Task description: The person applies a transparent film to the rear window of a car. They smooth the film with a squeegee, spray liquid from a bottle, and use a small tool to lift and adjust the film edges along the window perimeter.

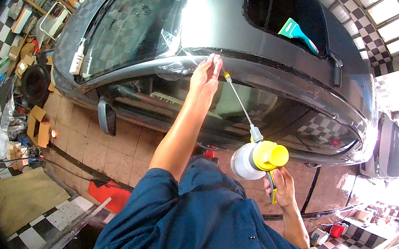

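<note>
My right hand [283, 189] is wrapped round the handle of a yellow-and-grey pump sprayer [269, 156] with a translucent tank. Its long thin wand [241, 101] points up toward the roof edge of a dark grey car, its yellow tip close to my left hand. My left hand [207, 73] reaches out to the roof edge, fingers pinched together on a clear film [173, 70]. Crumpled and shiny, the film lies along the roof edge and the top corner of the windshield [139, 20]. My fingers partly hide its edge.
A teal squeegee [299, 36] lies on the dark roof glass [275, 8]. At the windshield's lower corner is a white spray bottle [77, 61]. The side mirror [106, 117] juts out to the left. Cardboard boxes [38, 125] and a tire [36, 85] clutter the far left floor.
</note>
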`<state>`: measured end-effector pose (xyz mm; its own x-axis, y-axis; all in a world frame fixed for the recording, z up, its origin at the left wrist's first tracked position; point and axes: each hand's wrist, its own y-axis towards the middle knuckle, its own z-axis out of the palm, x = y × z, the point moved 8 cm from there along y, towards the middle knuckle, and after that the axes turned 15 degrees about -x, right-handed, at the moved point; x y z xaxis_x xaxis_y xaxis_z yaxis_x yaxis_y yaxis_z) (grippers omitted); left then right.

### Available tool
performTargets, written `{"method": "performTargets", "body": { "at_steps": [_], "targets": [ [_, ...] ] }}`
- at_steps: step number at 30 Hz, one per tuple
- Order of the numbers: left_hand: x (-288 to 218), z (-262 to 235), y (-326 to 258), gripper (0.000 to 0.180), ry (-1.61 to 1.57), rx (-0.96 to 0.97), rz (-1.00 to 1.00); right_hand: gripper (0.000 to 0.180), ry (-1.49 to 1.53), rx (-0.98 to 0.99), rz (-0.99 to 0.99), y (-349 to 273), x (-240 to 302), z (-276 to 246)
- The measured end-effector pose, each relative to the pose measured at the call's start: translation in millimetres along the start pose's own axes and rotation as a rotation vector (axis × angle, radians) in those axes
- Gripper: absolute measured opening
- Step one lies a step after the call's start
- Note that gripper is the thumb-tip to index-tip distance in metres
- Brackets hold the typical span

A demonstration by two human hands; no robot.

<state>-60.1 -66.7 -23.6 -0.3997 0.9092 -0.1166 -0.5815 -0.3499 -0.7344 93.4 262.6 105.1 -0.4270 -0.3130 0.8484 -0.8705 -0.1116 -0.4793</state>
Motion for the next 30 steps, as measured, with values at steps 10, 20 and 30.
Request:
{"method": "performTargets", "body": {
  "at_steps": [10, 20, 30],
  "targets": [
    [5.5, -3.3, 4.9, 0.016, -0.084, 0.053, -0.117, 0.041, -0.019, 0.011, -0.032, -2.5, 0.2, -0.7],
    [-4.0, 0.3, -14.3, 0.023, -0.105, -0.026, -0.089, 0.029, -0.025, 0.014, -0.015, 9.8, -9.3, 7.3],
    [-10.1, 7.4, -24.9, 0.023, -0.007, -0.022, -0.028, 0.029, -0.048, 0.06, -0.058, 22.5, -2.8, 23.1]
  ]
}}
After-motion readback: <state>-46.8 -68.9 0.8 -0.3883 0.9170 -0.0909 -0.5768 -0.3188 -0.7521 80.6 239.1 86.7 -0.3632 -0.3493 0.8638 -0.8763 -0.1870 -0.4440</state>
